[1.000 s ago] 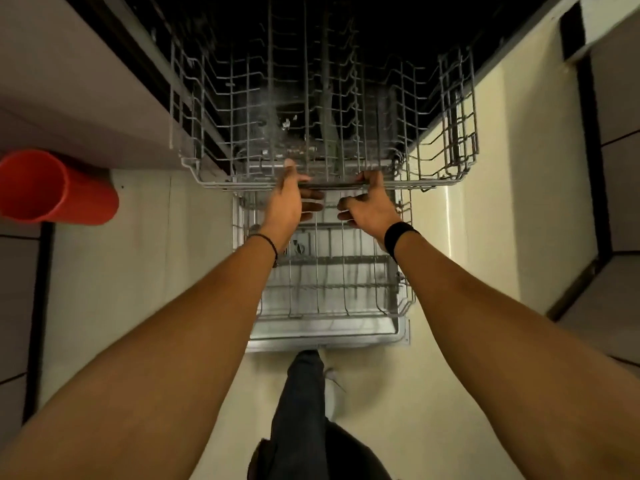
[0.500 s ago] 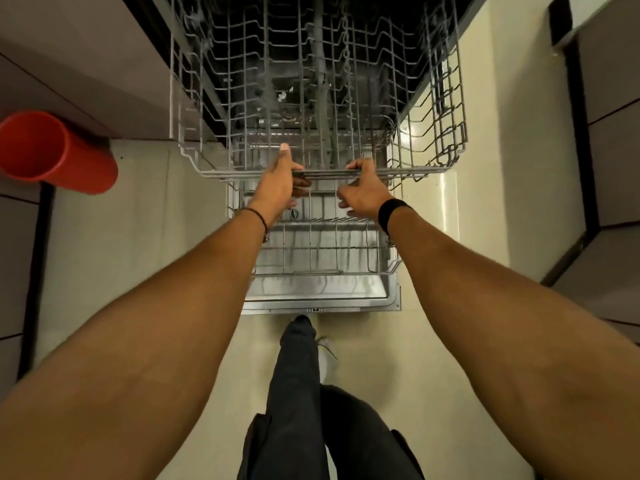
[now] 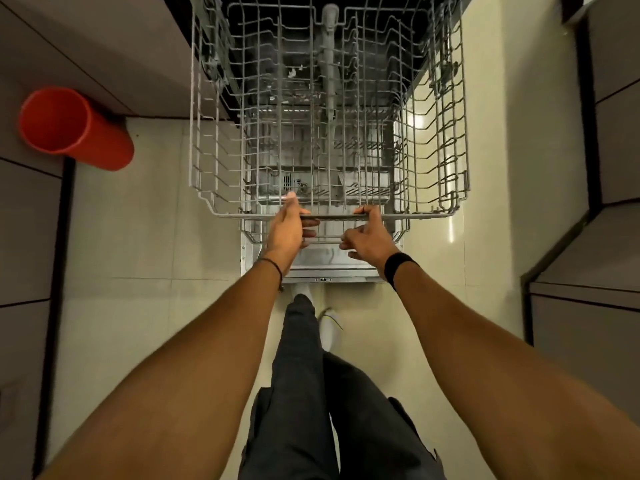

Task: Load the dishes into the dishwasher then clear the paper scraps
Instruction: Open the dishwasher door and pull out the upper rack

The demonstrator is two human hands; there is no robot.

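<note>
Left hand [image 3: 289, 226]: arm stretched forward, thumb over the front rail of the rack [image 3: 433, 214], fingers curled under, gripping it.
Right hand [image 3: 369, 233]: arm stretched forward, thumb on the same rail, fingers curled beneath, gripping it.
Wrists: thin cord [image 3: 273, 265] on the left, black band [image 3: 398, 266] on the right.
Rack: drawn out above the open dishwasher door [image 3: 332, 271].
Door-edge mark [image 3: 323, 279]: too small to read.
Bin [image 3: 69, 129]: red, on the floor [image 3: 138, 237], well left.
</note>
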